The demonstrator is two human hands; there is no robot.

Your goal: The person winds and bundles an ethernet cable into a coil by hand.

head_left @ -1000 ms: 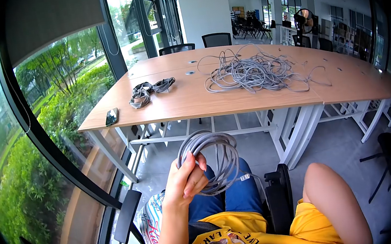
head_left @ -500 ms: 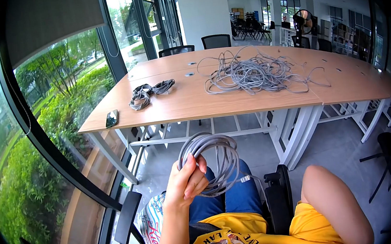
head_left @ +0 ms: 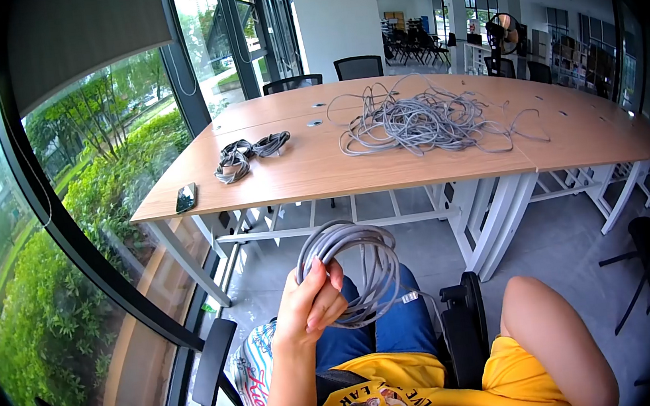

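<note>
My left hand (head_left: 313, 299) is closed around a coiled grey network cable (head_left: 381, 265), holding it up above my lap. The loops hang to the right of the fingers, and a clear plug (head_left: 409, 297) dangles at the coil's lower right. From there a loose length runs down beside the chair's armrest. My right hand is out of the picture; only the bent right arm (head_left: 559, 341) shows at the lower right. On the table lie a large tangled heap of grey cable (head_left: 432, 120) and smaller bundled cables (head_left: 234, 164).
A wooden table (head_left: 314, 174) on white legs stands ahead, with a phone (head_left: 186, 197) near its left front corner. Black armrests (head_left: 464, 323) flank me. Tall windows line the left side. Office chairs (head_left: 358, 68) stand behind the table, and a fan (head_left: 505, 34) stands farther back.
Almost nothing differs. The left hand and the coil stay in place, while the view and the right arm shift very slightly.
</note>
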